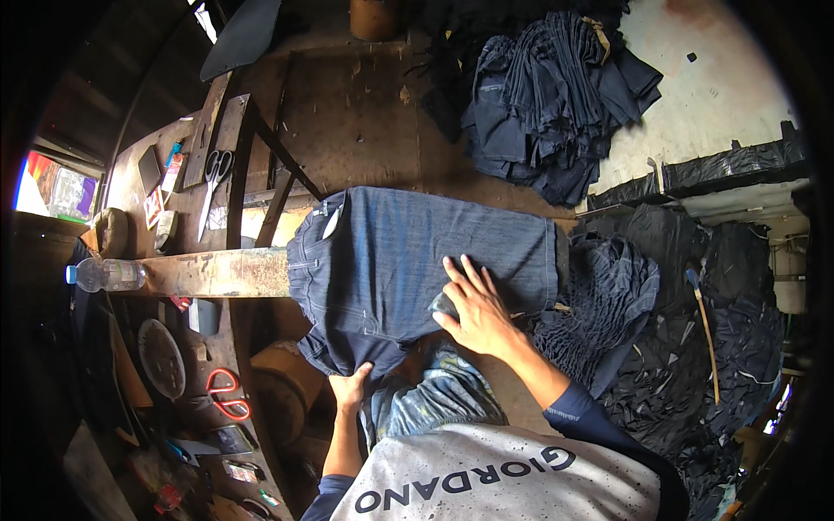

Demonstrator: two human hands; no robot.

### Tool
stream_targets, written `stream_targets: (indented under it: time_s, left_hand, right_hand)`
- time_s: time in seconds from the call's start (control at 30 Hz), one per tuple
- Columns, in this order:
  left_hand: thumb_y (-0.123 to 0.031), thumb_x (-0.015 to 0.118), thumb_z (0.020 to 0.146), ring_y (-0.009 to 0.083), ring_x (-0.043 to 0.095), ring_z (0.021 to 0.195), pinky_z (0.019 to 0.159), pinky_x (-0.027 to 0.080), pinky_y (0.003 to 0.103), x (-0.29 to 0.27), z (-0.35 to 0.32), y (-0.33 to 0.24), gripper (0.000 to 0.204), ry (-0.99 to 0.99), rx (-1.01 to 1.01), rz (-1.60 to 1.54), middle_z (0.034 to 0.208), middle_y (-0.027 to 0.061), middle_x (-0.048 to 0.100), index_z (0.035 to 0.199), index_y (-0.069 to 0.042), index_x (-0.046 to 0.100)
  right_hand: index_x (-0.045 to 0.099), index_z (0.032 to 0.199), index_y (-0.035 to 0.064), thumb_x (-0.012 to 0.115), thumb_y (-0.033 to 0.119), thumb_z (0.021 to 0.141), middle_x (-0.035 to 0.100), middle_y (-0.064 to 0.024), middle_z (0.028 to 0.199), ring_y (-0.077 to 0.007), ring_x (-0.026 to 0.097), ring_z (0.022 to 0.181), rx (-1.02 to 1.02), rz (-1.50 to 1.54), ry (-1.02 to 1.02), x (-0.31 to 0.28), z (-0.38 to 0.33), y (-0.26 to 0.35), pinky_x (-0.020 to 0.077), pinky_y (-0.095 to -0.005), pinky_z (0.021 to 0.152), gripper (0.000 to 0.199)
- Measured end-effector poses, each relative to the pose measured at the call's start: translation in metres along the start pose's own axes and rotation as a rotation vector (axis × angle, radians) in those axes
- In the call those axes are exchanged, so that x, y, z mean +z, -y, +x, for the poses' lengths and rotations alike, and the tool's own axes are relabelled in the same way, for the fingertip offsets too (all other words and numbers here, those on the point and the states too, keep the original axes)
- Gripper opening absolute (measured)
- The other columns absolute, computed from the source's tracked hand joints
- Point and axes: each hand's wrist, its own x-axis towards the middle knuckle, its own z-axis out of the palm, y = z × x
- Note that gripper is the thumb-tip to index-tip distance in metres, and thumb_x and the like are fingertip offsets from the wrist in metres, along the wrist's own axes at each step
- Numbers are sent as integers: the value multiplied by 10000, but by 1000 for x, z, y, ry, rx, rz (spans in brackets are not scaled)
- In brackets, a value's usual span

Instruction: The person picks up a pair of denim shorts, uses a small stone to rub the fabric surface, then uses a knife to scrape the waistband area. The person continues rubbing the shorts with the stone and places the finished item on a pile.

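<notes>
A dark blue denim garment [408, 252] lies spread over the end of a long wooden beam [217, 272]. My right hand [473, 304] rests flat on its near right part, fingers spread. My left hand [349, 386] grips the garment's lower hanging edge from underneath. My knee in faded jeans [434, 395] sits just below the garment.
A heap of dark garments [556, 95] lies at the back. More dark cloth [608, 295] and black scraps [721, 347] pile up at the right. On the left bench are large scissors [213, 187], red-handled scissors [228, 395] and a plastic bottle [104, 274].
</notes>
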Motion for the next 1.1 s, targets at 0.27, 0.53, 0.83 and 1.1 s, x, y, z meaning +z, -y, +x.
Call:
stream_targets:
  time_s: [0.27,0.53,0.83,1.1]
  left_hand:
    - [-109,890,719,236,585,1140,1040,423,344,0,6,9,683,15,105,-11,1268,118,621,1293,65,563]
    - [-117,888,719,241,575,1161,1057,406,346,-3,5,12,697,36,115,-39,1274,123,617,1302,67,554]
    - [-67,837,741,217,617,1078,1016,444,330,-2,4,9,565,-6,139,37,1219,103,651,1230,89,603]
    - [-72,851,740,217,588,1139,1047,423,343,-2,4,9,654,23,110,-15,1274,110,624,1306,76,556]
  right_hand:
    - [540,1203,-36,602,393,944,242,-216,1620,-447,191,1496,58,6,102,-10,-11,18,219,-637,1172,504]
    - [578,1204,-18,633,404,916,295,-200,1602,-437,188,1499,-51,5,-59,46,-51,12,178,-643,1181,514]
    - [697,1056,-23,826,239,789,691,-176,1025,-345,690,892,172,311,-531,-43,58,-29,556,-388,786,396]
    - [675,1097,-54,832,217,784,646,-186,1009,-359,664,897,79,358,-253,-2,13,-10,552,-407,823,442]
